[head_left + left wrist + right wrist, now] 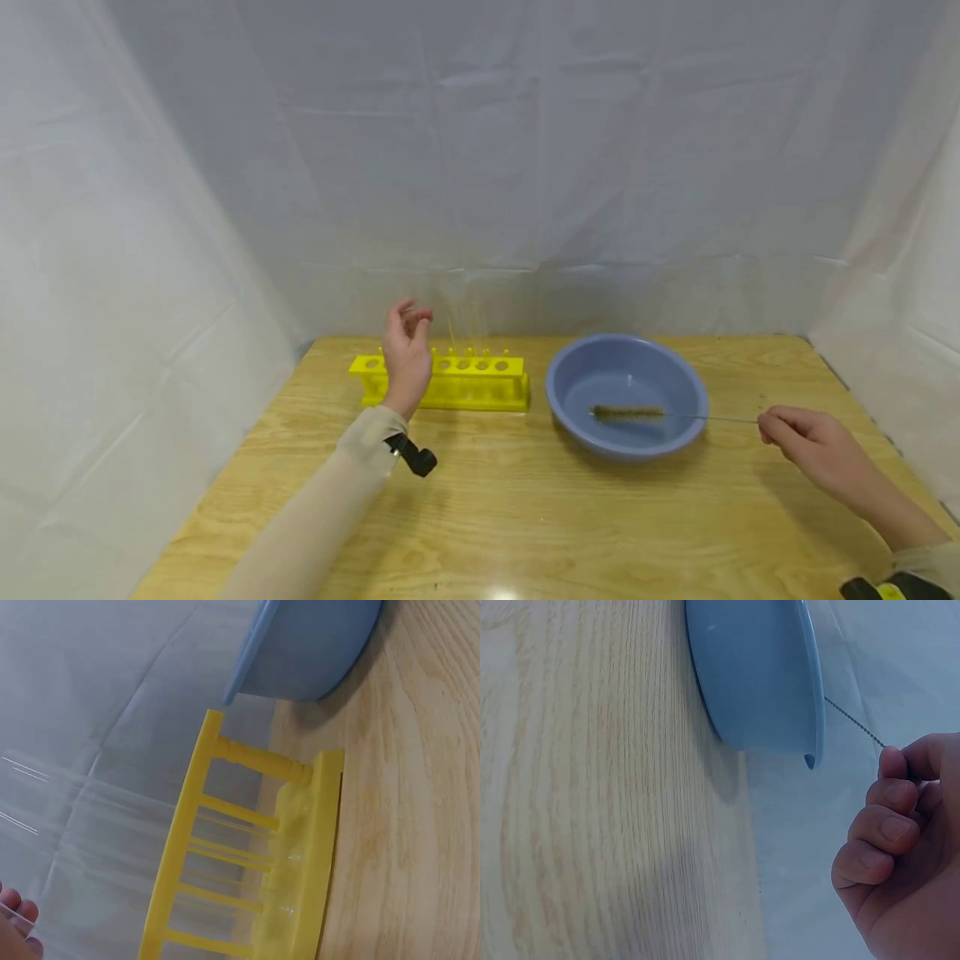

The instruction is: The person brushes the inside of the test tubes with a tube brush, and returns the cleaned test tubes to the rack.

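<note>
My left hand (408,358) is raised at the left part of a yellow test tube rack (480,392), fingers and thumb curled around the upper end of a clear glass test tube. In the left wrist view, faint glass edges cross those fingers (26,911). More clear test tubes (472,325) stand upright in the rack. On the right, my right hand (821,454) pinches the thin twisted-wire handle of a test tube brush (628,413) between thumb and forefinger. The brush's brown bristles lie over the inside of a blue basin (562,367), its wire passing over the rim.
Rack and basin stand side by side on a wooden table (525,517), the basin to the right. White sheeting (487,167) hangs behind the table and along both sides. Dark wrist straps with cameras (412,456) sit on both sleeves.
</note>
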The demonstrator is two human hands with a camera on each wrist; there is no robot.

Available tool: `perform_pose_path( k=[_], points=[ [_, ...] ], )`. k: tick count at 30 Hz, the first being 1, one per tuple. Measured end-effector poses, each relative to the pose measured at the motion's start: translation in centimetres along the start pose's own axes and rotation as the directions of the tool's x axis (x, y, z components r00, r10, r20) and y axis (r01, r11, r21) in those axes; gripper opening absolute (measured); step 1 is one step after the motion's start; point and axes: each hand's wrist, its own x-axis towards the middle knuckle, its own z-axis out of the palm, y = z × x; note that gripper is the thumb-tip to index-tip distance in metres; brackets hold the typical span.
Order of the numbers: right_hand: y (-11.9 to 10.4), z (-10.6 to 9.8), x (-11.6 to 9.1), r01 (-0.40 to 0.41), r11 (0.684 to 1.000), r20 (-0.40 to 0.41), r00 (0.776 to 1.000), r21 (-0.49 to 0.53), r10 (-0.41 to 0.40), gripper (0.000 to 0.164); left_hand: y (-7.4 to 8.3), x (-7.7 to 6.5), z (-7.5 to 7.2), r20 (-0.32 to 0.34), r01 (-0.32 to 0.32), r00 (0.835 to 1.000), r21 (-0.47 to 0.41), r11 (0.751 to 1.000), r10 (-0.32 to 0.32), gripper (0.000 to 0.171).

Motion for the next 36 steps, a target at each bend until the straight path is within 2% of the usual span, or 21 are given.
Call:
perform_pose_path(
  k=[6,10,21,28,36],
  points=[
    [0.0,-0.1,0.1,0.006,1.0,0.007,1.0,-0.007,-0.006,0.036,-0.4,-0.4,0.2,0.008,0.083,0.997,-0.027,0.996,-0.083,0.026],
    [0.0,0.0,0.2,0.009,1.0,0.009,1.0,-0.003,-0.009,0.036,-0.6,-0.6,0.4,0.012,0.117,0.993,-0.025,0.993,-0.116,0.024],
    [0.5,0.4,0.2,-0.001,1.0,0.013,1.0,-0.006,0.001,0.032,-0.9,-1.4,0.7,-0.02,0.183,0.983,0.052,0.982,-0.183,0.028],
    [0.3,0.4,0.2,0.002,1.0,0.014,1.0,-0.002,-0.002,0.032,-1.0,-1.4,1.1,-0.039,0.194,0.981,0.04,0.98,-0.192,0.031],
    [0.1,0.5,0.1,-0.005,1.0,0.006,1.0,-0.01,0.005,0.032,-0.7,-1.6,1.3,-0.042,0.184,0.982,0.062,0.981,-0.182,0.054]
  ],
)
